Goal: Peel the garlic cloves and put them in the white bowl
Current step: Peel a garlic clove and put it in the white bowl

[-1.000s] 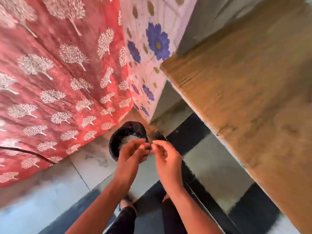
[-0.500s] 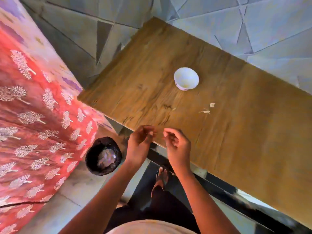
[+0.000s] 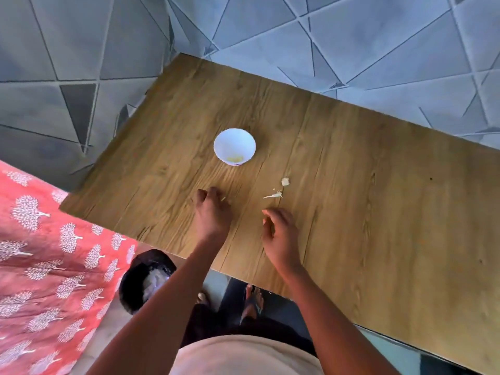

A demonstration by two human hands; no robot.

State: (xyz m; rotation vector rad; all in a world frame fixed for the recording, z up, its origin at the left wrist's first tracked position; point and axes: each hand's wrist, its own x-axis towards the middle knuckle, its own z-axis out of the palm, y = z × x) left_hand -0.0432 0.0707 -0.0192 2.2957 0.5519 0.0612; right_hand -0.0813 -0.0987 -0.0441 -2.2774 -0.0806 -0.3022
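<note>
Both hands have come up from the table edge and split apart over the wooden table (image 3: pixel 351 185). Left hand (image 3: pixel 212 212) sits short of the white bowl (image 3: pixel 234 146) with fingers curled in, a pale sliver poking out beside the knuckles — whether it pinches a clove, cannot tell. Right hand (image 3: pixel 280 234) hovers loosely curled, apparently holding nothing. Likely read: peeling done, clove headed for the bowl. Yellowish peeled garlic (image 3: pixel 236 158) already lies at the bowl's bottom. Skin scraps (image 3: pixel 273 195) and a small pale bit (image 3: pixel 285 181) lie right of the bowl, near the right hand.
</note>
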